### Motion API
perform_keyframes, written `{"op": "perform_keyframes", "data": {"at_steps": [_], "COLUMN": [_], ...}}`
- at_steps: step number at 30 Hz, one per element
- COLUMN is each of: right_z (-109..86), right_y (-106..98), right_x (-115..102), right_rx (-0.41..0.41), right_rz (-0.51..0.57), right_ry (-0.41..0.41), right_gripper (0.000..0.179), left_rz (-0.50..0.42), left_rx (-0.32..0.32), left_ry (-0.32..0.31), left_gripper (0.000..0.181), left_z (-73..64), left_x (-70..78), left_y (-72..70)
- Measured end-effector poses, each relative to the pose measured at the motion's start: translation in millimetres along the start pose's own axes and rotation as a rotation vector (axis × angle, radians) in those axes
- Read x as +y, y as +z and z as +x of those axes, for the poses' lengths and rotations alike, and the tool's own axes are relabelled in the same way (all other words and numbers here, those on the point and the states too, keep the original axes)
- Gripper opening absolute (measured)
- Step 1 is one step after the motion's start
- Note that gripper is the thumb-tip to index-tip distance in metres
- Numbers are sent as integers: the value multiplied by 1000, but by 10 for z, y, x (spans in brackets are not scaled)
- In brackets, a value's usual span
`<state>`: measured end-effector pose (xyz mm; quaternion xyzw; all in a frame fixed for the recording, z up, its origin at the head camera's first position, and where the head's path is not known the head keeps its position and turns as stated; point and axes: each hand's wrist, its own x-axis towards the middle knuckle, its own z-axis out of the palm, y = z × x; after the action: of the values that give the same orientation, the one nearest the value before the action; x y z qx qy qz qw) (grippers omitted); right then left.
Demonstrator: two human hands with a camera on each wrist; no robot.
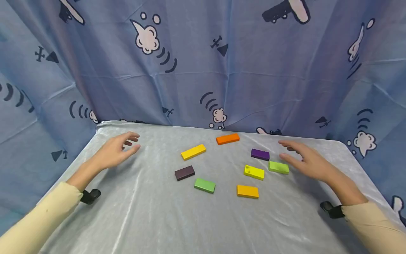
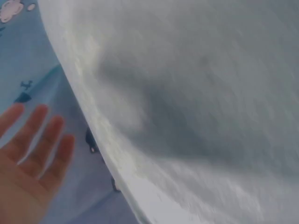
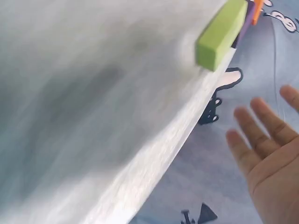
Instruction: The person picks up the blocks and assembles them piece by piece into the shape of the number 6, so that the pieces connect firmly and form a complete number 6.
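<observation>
My left hand [image 1: 115,151] hovers over the left part of the table with relaxed fingers and holds nothing. On the other side my right hand [image 1: 306,160] is raised, fingers loosely extended, also holding nothing. Nearest to it lies a lime green block [image 1: 278,167], which the right wrist view shows as a long block [image 3: 219,37]. Beside that are a purple block [image 1: 260,154] and a bright yellow block [image 1: 254,172] with a marked top. An amber block [image 1: 247,191], a green block [image 1: 204,185], a dark brown block [image 1: 184,173], a yellow block [image 1: 193,152] and an orange block [image 1: 227,139] lie apart.
A pale grey velvety cloth [image 1: 152,218] covers the table. Behind its far edge hangs a blue patterned curtain [image 1: 190,63], which also closes off both sides. A black wrist strap [image 1: 90,196] is on the left arm, with another strap [image 1: 331,210] on the right.
</observation>
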<state>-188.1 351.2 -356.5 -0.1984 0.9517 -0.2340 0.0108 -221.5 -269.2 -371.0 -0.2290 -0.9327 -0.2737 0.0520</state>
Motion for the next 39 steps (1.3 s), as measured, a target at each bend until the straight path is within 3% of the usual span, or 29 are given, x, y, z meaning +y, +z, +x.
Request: {"op": "perform_keyframes", "data": {"at_steps": [6, 17, 28, 35, 39], "right_z": [162, 385, 653, 780, 854], "right_y": [13, -8, 46, 98, 121], "right_x": [-24, 43, -21, -59, -75], "right_rx": [51, 52, 1, -28, -36], "right_rz": [116, 282, 348, 379, 377], "right_ry": [-48, -85, -72, -74, -73], "right_gripper": [42, 35, 39, 42, 41], "left_rz": [-224, -463, -528, -549, -558], "left_rx": [-6, -63, -115, -111, -117], "left_ry": [22, -8, 0, 61, 57], "left_gripper": [31, 33, 36, 35, 35], "left_z": [104, 272, 400, 442, 453], "left_x": [43, 78, 163, 232, 254], "left_y": [84, 213, 383, 452, 477]}}
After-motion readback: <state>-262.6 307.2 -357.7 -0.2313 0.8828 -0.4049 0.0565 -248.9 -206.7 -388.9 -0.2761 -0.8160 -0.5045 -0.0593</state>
